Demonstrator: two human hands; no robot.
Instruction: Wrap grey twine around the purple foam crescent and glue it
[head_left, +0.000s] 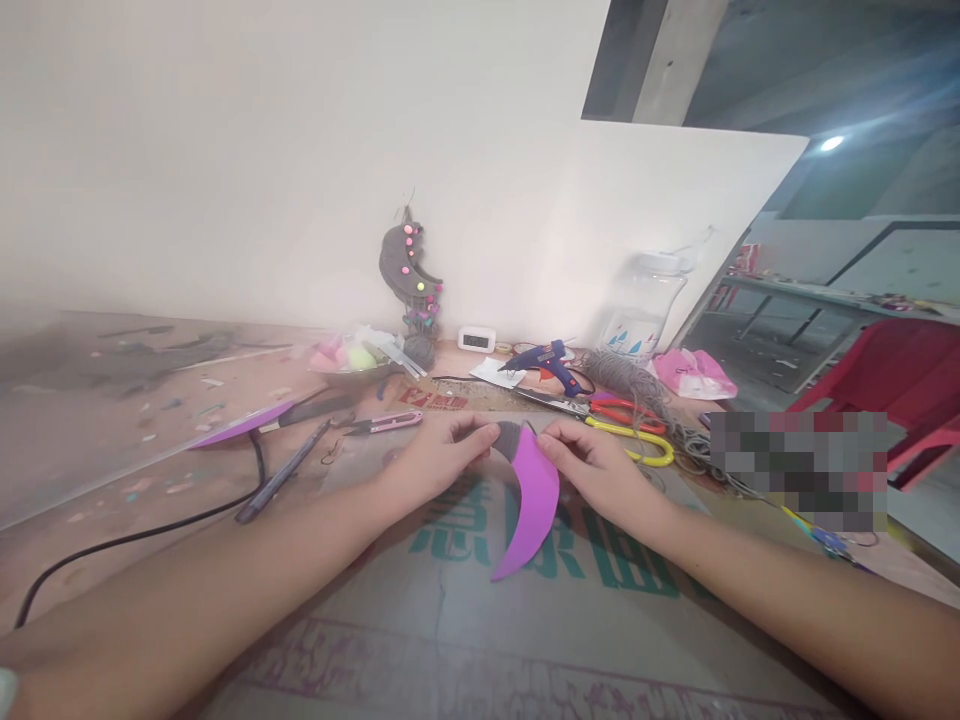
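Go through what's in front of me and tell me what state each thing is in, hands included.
Purple crescent: one end wrapped in gray yarn, the rest bare
Left hand: pinching the wrapped end
Right hand: pinching the purple edge
Glue gun: lying down, unheld
Decorated crescent: upright, against the wall
Clear jar: upright, lid on
Pink bag: crumpled

Purple crescent: flat, smooth-faced, single bright colour. Position: just right of frame centre, lower half. Convex edge faces right, concave edge left; bare tip tapers to a point at lower left. Upper-left end covered by grey yarn, strands wound closely side by side; remaining length uncovered. Contact of lower tip with the surface beneath: cannot be determined.
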